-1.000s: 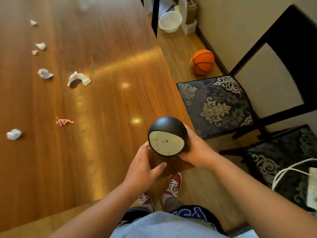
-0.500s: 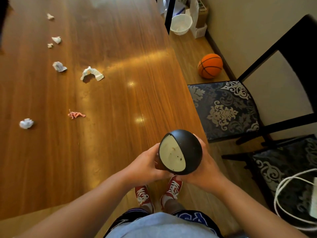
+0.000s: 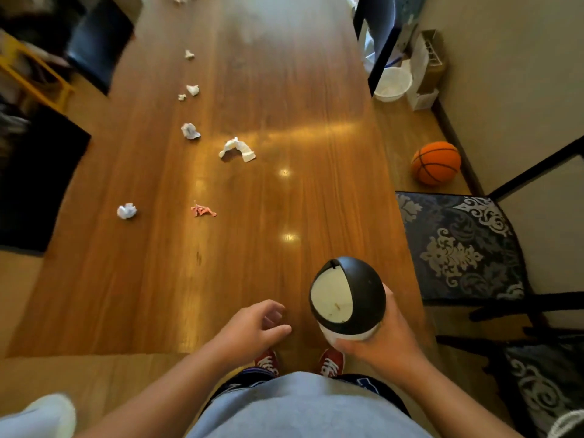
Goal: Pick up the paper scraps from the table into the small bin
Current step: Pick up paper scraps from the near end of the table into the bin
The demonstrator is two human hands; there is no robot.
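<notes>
An orange basketball (image 3: 436, 162) lies on the floor beside a patterned chair (image 3: 455, 248).

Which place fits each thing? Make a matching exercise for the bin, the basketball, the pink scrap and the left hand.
Things:
1. bin
2. basketball
3. pink scrap
4. left hand

Places or states:
A. lying on the table, near its middle
B. on the floor beside the wall
C. empty, fingers loosely curled over the table's near edge
D. held in the right hand

Pairs: 1-D, 2-B, 3-A, 4-C
</notes>
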